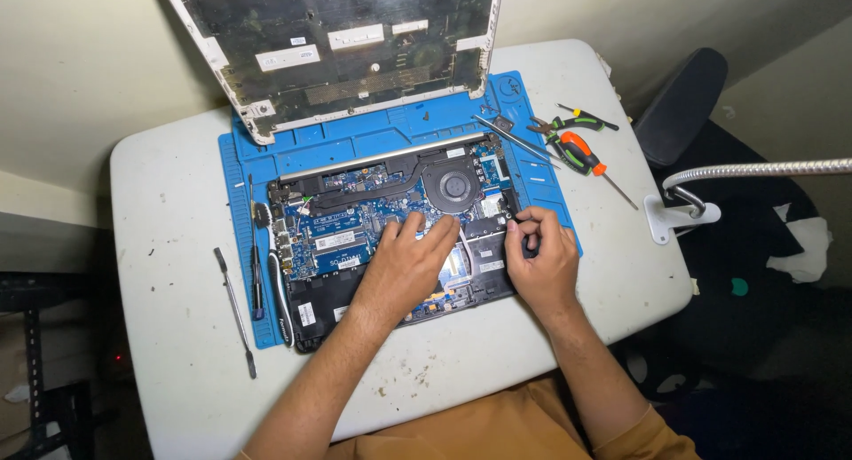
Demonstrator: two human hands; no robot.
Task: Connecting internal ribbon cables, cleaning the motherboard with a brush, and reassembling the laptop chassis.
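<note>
My left hand lies flat, fingers loose and grasping nothing, steadying the opened black laptop base with its blue circuit board on the blue silicone mat. My right hand pinches a small part at the board's right edge; beyond, the detached white-edged bottom cover leans clear, and orange-handled pliers wait on the white bench.

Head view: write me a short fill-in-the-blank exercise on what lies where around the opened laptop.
1. The opened laptop lies on a mat coloured ____.
2. The round cooling fan sits ____ the left hand in the picture.
3. The orange-handled screwdriver lies to the ____ of the mat.
4. The right hand rests at the laptop's ____ edge.

Missing words: blue; above; right; right
</note>
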